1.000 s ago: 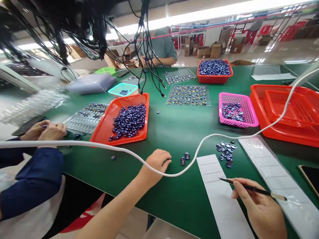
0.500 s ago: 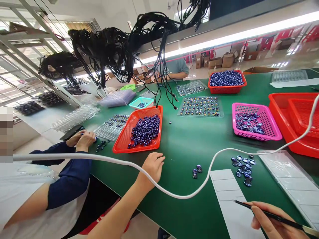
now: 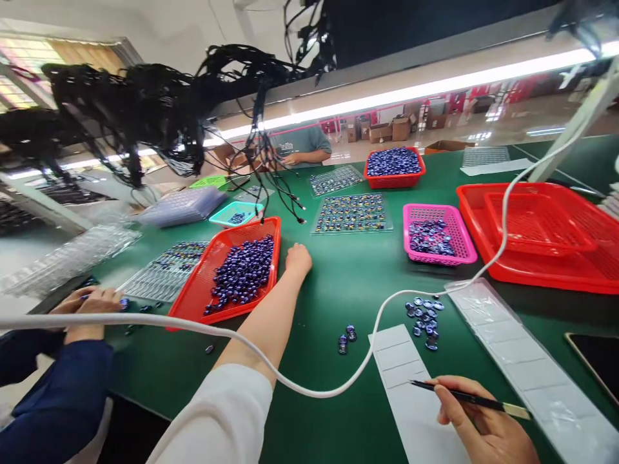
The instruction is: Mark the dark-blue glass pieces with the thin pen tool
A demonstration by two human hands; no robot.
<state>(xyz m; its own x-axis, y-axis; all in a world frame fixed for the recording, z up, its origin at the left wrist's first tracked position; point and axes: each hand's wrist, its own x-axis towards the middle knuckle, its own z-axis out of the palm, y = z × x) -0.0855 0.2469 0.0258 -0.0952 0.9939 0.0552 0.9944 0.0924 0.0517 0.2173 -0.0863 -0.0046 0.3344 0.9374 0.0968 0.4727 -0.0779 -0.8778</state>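
My left hand (image 3: 298,259) reaches forward, resting on the green table just right of a red basket (image 3: 180,308) of shiny dark-blue beads (image 3: 244,270). Its fingers are curled in, and whatever they hold is hidden. My right hand (image 3: 483,419) grips black tweezers (image 3: 471,397), their tips pointing left over a white card strip (image 3: 397,354) with cross lines. Above the strip lies a cluster of glossy blue oval pieces (image 3: 424,319). Left of the strip are a few more blue pieces (image 3: 343,345).
A white cable (image 3: 319,393) hangs across the view in front of both hands. Beyond stand a pink basket (image 3: 467,248), red trays (image 3: 522,274) and filled clear trays (image 3: 353,214). A co-worker's hands (image 3: 99,301) work at left; a plastic-covered strip (image 3: 517,354) lies at right.
My left hand has moved forward along the basket's right side, and a small bead there is now out of sight. The view has swung right. The tweezers stay over the card strip.
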